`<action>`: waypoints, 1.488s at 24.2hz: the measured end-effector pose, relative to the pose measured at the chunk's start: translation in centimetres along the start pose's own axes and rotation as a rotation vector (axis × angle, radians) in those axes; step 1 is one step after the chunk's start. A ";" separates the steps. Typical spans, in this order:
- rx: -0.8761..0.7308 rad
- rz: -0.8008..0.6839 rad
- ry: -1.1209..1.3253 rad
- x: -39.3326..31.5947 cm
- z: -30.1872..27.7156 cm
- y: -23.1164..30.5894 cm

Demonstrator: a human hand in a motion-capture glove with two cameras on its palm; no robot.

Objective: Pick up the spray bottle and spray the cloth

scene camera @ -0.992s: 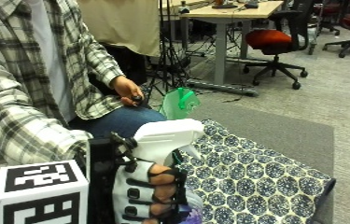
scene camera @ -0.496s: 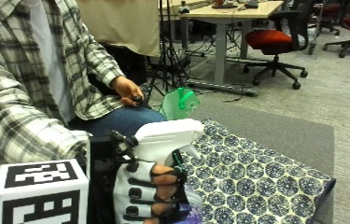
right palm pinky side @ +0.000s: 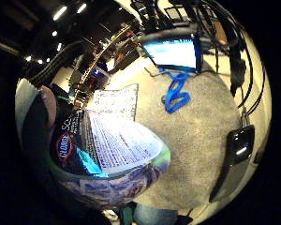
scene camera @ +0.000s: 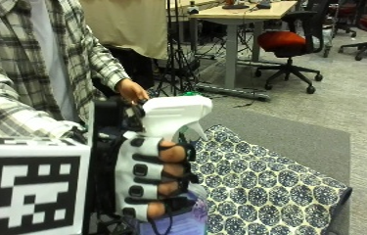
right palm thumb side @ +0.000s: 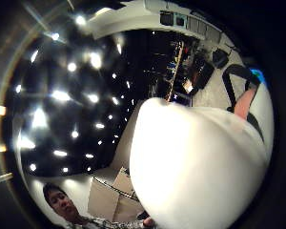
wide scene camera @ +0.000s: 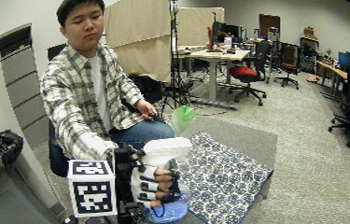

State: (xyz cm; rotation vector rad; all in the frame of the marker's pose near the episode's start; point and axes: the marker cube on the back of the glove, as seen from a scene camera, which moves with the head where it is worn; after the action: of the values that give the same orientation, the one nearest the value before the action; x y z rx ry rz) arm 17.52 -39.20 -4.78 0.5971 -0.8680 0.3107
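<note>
We see the gloved right hand (scene camera: 153,178) wrapped around the neck of the spray bottle (scene camera: 170,115), its fingers (scene camera: 170,154) curled in a stack just below the white trigger head, so the bottle is gripped and held upright. The white head rises above the top finger, with its nozzle pointing away from the hand toward the far side of the tabletop (scene camera: 281,132). Below the hand, the bottle's pale, translucent body shows under the lowest finger. In the palm view from the little-finger side, the printed label of the bottle (right palm pinky side: 107,140) lies close against the palm; in the thumb-side palm view, the white head (right palm thumb side: 195,167) fills much of the picture.

The patterned cloth (scene camera: 267,186), blue and white, lies spread flat on the grey tabletop just beyond the hand's fingers, on the side the nozzle faces. The person's bare left hand (scene camera: 133,91) sits behind the bottle, near their lap, holding a small dark object we cannot make out.
</note>
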 end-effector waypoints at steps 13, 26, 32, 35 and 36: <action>-0.196 -0.220 0.251 -9.0 1.0 -1.0; -0.416 -0.298 0.532 -11.6 6.2 -0.2; -0.529 -0.351 0.706 -12.0 9.7 0.3; -0.579 -0.382 0.784 -12.0 11.6 0.9; -0.593 -0.392 0.807 -11.9 12.1 1.2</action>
State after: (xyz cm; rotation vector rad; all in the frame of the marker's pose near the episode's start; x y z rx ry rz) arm 2.11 -45.83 -7.65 0.0459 -0.0310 -0.0800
